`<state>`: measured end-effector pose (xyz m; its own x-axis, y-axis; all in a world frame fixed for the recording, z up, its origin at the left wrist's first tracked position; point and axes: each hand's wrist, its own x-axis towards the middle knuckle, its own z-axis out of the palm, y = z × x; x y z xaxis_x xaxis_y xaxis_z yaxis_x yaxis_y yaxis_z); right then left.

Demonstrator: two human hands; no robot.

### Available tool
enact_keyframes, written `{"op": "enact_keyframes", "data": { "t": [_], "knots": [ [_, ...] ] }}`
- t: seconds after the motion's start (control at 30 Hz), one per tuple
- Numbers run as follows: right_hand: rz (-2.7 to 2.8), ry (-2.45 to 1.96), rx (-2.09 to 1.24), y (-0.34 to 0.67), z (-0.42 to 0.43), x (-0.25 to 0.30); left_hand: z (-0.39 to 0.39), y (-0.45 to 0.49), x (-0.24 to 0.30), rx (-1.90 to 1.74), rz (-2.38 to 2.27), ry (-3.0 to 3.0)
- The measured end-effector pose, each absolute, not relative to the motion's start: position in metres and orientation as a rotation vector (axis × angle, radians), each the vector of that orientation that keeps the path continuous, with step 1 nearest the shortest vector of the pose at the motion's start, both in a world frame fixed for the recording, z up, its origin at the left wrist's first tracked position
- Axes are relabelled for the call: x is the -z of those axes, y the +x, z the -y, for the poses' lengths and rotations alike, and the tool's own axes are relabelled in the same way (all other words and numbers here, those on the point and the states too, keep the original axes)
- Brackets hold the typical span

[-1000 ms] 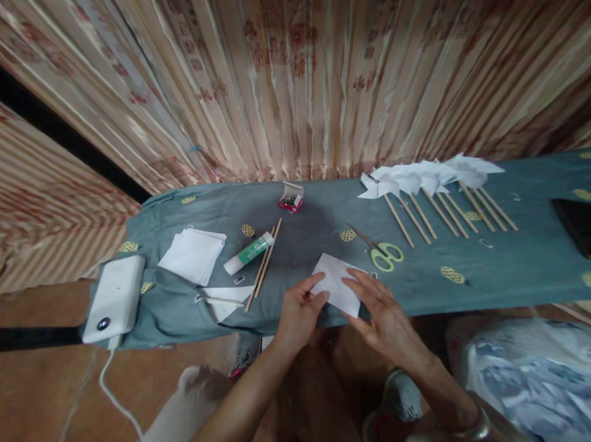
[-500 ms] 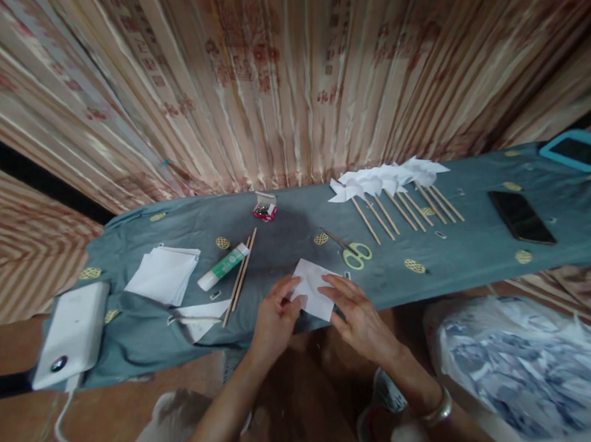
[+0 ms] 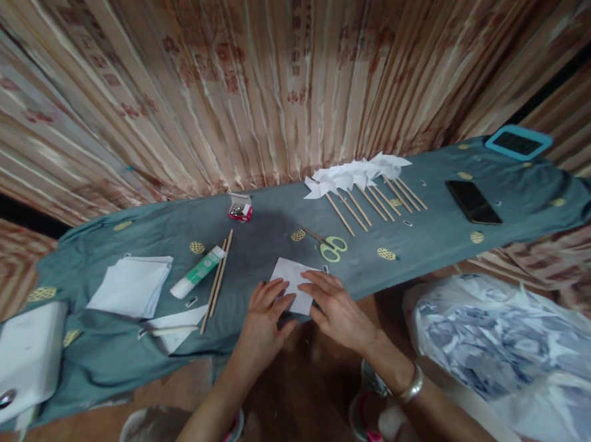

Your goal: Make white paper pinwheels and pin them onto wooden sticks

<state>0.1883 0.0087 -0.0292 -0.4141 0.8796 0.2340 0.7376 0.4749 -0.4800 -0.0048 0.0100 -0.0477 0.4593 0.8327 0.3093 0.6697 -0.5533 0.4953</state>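
A small white square of paper [image 3: 289,273] lies near the front edge of the cloth-covered table, between my hands. My left hand [image 3: 265,316] is at its left side, fingers apart and their tips over the paper's edge. On the right side, my right hand [image 3: 337,308] rests its stretched fingers on the paper and hides that corner. Just behind are scissors [image 3: 332,248] with light green handles. Left of my hands are two thin wooden sticks [image 3: 222,271] and a green and white glue stick [image 3: 198,272].
White paper pinwheels on sticks [image 3: 355,176] lie in a row at the back. A small red box [image 3: 239,208], a stack of white paper [image 3: 132,284], a folded paper piece [image 3: 174,328], a white device [image 3: 26,357], a black phone [image 3: 473,202] and a plastic bag of scraps [image 3: 493,335] surround the work.
The view has swung so everything sits further left. My left fingers have loosened and spread from the paper, and my right fingers have moved further across it.
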Motion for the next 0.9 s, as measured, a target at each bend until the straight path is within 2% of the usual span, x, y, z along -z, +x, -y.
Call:
{"op": "enact_keyframes", "data": {
  "t": [0.9],
  "knots": [
    [2.229, -1.313, -0.493, 0.1921, -0.0125, 0.0327, -0.0142, -0.0066, 0.0424, -0.779, -1.244, 2.488]
  ]
}}
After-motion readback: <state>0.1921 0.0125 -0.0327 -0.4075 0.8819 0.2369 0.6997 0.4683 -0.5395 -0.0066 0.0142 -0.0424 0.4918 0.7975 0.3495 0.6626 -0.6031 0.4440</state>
